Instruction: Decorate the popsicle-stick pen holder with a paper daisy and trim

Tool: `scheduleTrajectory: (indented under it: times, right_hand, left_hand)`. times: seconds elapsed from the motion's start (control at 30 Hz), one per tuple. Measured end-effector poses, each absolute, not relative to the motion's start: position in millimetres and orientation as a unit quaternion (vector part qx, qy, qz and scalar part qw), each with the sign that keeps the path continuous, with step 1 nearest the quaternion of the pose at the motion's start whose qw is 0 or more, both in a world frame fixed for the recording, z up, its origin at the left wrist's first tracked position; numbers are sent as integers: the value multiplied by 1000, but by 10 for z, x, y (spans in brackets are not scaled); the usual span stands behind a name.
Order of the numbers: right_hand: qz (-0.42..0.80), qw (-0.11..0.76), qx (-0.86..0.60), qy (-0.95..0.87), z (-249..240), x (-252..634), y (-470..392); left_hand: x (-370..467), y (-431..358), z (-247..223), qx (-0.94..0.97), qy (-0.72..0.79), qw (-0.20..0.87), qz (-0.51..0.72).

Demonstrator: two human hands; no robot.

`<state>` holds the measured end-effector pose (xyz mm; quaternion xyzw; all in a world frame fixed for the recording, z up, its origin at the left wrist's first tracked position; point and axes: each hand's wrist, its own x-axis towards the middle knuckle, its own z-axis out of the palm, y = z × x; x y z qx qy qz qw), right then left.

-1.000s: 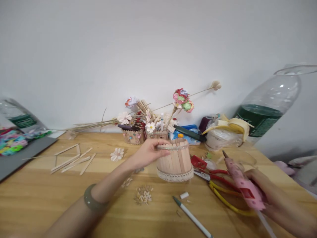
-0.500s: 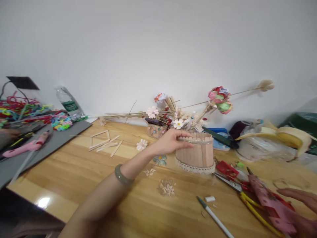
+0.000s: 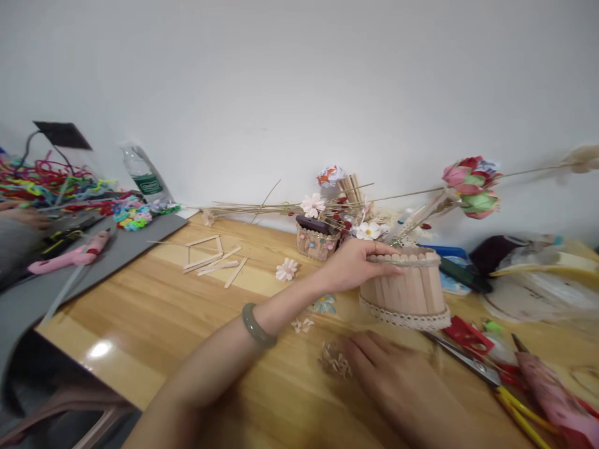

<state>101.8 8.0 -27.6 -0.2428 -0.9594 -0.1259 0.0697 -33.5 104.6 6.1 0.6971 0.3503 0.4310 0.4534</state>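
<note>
At the far left, another person's hand (image 3: 25,216) is near a heap of bright fuzzy wires (image 3: 51,184), and a pink glue gun (image 3: 65,263) lies on a grey mat (image 3: 105,265). A bottle (image 3: 143,176) with a green label stands by the wall behind the mat. Next along the counter (image 3: 154,324) come flat wooden sticks (image 3: 210,267), some touching and some apart, then a pale flower (image 3: 286,269) lying loose. A small decorated box (image 3: 314,243) sits farther back, near a blue flower (image 3: 324,304) and a few petals (image 3: 302,325) lying beside the wearer's left forearm, which has a green bracelet (image 3: 257,325). Nearer the front is a pile of pale bits (image 3: 333,360). The left hand (image 3: 353,265) has its grip pinching the rim of the wooden pot (image 3: 405,290), which is upright right of the middle, lace round its base; whether that base touches the counter cannot be told. The right hand (image 3: 393,374) is in front of the pot, its blurred fingertips at the pile's edge; I cannot tell whether its grip is spread or pressed together. Farther right lie scissors (image 3: 461,357), a second glue gun (image 3: 556,396) and a banana peel (image 3: 550,264).
</note>
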Motion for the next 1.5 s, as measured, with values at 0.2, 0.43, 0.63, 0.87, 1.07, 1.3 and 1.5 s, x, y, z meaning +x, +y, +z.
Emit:
scheduleTrajectory:
  times: [0.2, 0.43, 0.63, 0.87, 1.07, 1.3, 1.5]
  right_hand:
    - [-155, -112, -313, -930, -369, 598, 403]
    - [-148, -200, -391, -886, -357, 531, 449]
    - [-95, -177, -372, -906, -409, 515, 414]
    - [-35, -133, -362, -922, -425, 486, 407]
    - [2, -126, -370, -920, -401, 412, 429]
    - [14, -98, -375, -922, -420, 399, 449]
    - [5, -52, -389, -920, -498, 435, 440]
  left_hand:
    - [-381, 1053, 132, 698, 336, 442, 452]
    - [-422, 1071, 148, 702, 317, 434, 467]
    - [-437, 1054, 183, 710, 316, 429, 460]
    - [-440, 1025, 216, 715, 334, 423, 445]
    - [-440, 1029, 205, 719, 332, 425, 438]
    - [-438, 1054, 169, 715, 323, 432, 446]
    - [-432, 1065, 146, 710, 321, 437, 450]
